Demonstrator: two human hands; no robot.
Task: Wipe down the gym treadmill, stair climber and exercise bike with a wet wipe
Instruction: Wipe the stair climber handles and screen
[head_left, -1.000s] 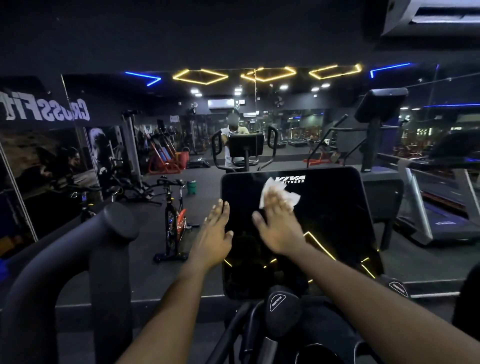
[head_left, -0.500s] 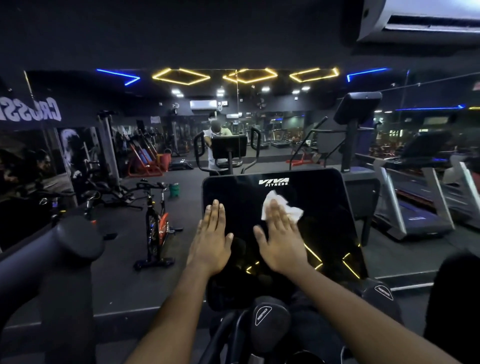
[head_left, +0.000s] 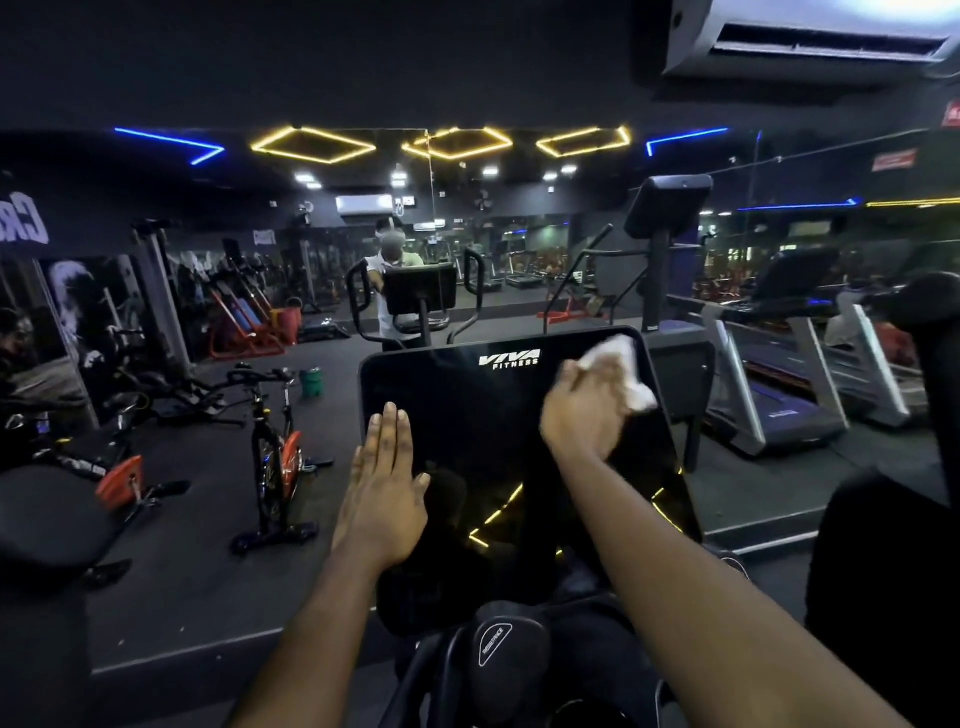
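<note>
My right hand (head_left: 582, 410) has its grip closed over the bunched wet wipe (head_left: 626, 371), fingers bent onto it, though blur hides the fingertips. The wipe sits at the upper right corner of the console screen (head_left: 467, 415), just right of the logo. My left hand (head_left: 384, 493) has its grip apart, fingers straight and flat on the screen's left part, bracing the panel.

To do this pass well, I judge I should press evenly and run overlapping strokes down from that corner. I would also shift the left hand so the glass beneath it gets wiped. The screen's right edge is right at the wipe, so a long stroke would slide off. Past that edge is open air, with the treadmill (head_left: 769, 400) well apart. An exercise bike (head_left: 272, 457) stands well off to the left.
</note>
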